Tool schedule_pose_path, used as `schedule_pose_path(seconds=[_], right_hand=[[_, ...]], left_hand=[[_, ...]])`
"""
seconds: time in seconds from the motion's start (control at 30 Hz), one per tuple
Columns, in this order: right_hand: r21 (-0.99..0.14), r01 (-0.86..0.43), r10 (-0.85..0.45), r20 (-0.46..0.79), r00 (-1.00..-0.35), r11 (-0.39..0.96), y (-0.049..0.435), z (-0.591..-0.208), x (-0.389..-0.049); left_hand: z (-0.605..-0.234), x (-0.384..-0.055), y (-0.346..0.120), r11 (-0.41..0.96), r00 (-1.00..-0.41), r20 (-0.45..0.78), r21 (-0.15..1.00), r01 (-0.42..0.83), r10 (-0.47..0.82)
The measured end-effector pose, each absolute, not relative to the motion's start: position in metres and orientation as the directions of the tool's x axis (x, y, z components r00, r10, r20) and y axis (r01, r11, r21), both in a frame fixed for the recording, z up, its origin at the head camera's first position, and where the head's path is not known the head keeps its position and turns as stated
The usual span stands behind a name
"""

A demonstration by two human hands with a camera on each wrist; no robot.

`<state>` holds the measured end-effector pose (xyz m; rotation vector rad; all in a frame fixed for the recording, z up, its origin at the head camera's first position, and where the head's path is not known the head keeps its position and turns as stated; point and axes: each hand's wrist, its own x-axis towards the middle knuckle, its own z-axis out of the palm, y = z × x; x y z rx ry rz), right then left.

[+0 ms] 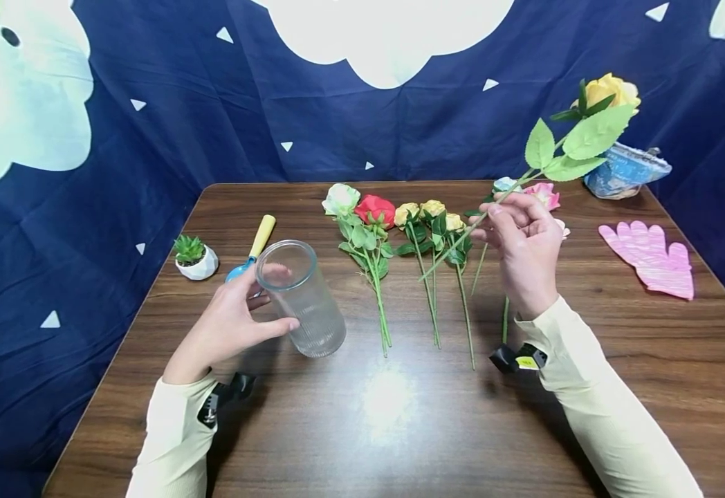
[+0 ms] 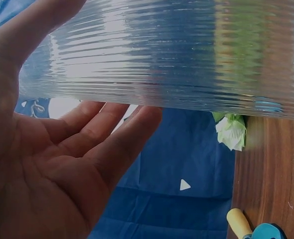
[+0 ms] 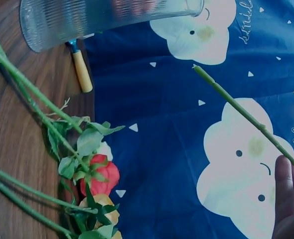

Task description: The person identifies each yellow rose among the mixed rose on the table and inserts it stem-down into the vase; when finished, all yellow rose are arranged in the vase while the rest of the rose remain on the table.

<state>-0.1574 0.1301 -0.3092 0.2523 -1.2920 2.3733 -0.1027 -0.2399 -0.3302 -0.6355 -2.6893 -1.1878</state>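
Gripping a glass vase point(image 1: 319, 321) left and pinching a yellow rose point(image 1: 564, 168) right, the hands point(image 1: 225, 325) point(image 1: 527, 256) hover well apart between table edges point(image 1: 275, 187).

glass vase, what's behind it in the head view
Part of the left hand shows through the glass vase. Beyond, a tool's yellow handle is visible; its blue end is partly covered by the hand.

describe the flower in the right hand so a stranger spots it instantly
Over the brown table, find the right hand. It pinches a leafy, long-stemmed yellow flower. The other yellow flowers lie on the table; only this one is raised.
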Motion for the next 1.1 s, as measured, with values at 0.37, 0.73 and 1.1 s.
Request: schedule_pose_path(seconds=[0.37,0.73,1.1], right_hand=[[-0.727,-0.446,0.279,0.348,-0.895,-0.522,0.122,-0.307,-0.161],[-0.744,-0.474,0.272,0.389,-0.88,-0.471,0.104,-0.303,-0.163],[-0.736,-0.483,0.237,0.421,-0.875,-0.474,0.08,-0.292,-0.165]], left_hand=[[-0.333,-0.104,-0.239,0.591,-0.903,0.266,0.686,0.424,0.338],[-0.331,-0.103,-0.239,0.597,-0.913,0.236,0.697,0.398,0.334],[-0.33,-0.103,-0.241,0.595,-0.908,0.253,0.691,0.411,0.333]])
